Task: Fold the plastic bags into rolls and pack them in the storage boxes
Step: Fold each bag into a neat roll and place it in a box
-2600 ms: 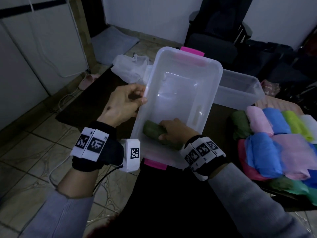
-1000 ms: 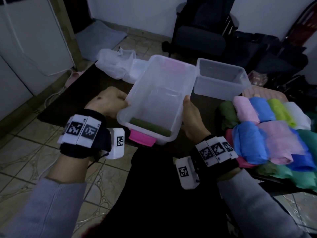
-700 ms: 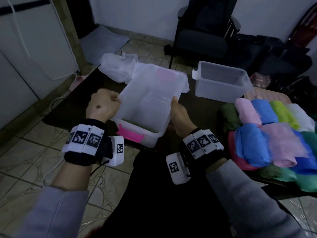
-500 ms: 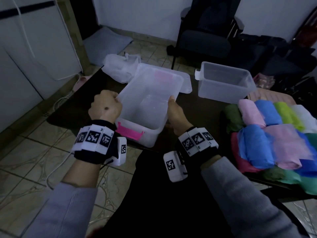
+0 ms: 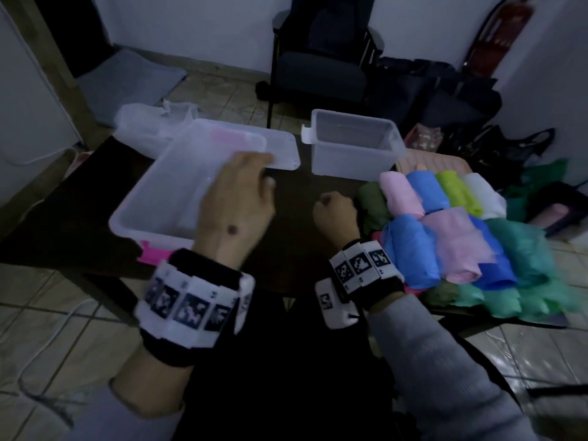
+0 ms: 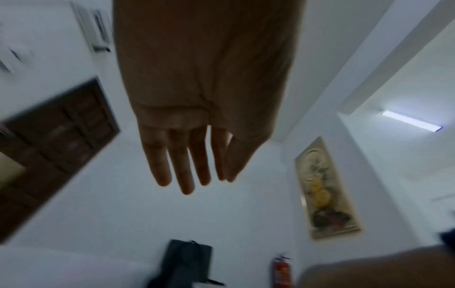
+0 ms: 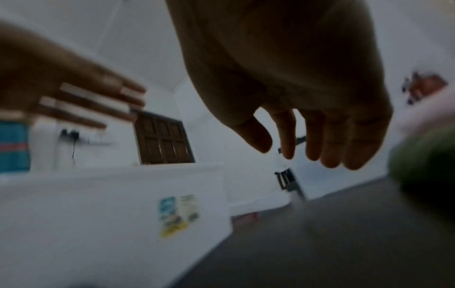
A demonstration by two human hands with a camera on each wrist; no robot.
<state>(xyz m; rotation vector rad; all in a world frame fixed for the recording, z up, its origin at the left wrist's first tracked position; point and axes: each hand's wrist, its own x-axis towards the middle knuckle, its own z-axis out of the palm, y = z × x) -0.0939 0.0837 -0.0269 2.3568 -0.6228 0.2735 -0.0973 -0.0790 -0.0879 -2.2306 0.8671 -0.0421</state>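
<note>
A clear storage box [image 5: 165,235] with a pink latch [image 5: 152,254] stands on the dark table [image 5: 296,243] at the left. My left hand [image 5: 251,176] hovers over the box's right side, its fingers [image 6: 192,165] straight and holding nothing. It hides part of the box's inside, and no roll shows there. My right hand [image 5: 334,208] hangs just left of a dark green roll [image 5: 372,205], its fingers [image 7: 307,140] loosely curled and holding nothing. That roll [image 7: 428,159] is a blur at the right edge of the right wrist view. A pile of rolled bags [image 5: 445,230] in pink, blue, green and white lies at the right.
A second clear box [image 5: 350,160] stands at the back of the table. A clear lid [image 5: 283,154] lies by the first box's far end. Loose white bags [image 5: 143,128] sit at the back left, and a dark chair [image 5: 321,65] stands behind the table.
The box, held tilted in both hands, now sits flat on the table. Both hands have let go. The left moved right over the box, the right toward the pile of rolls.
</note>
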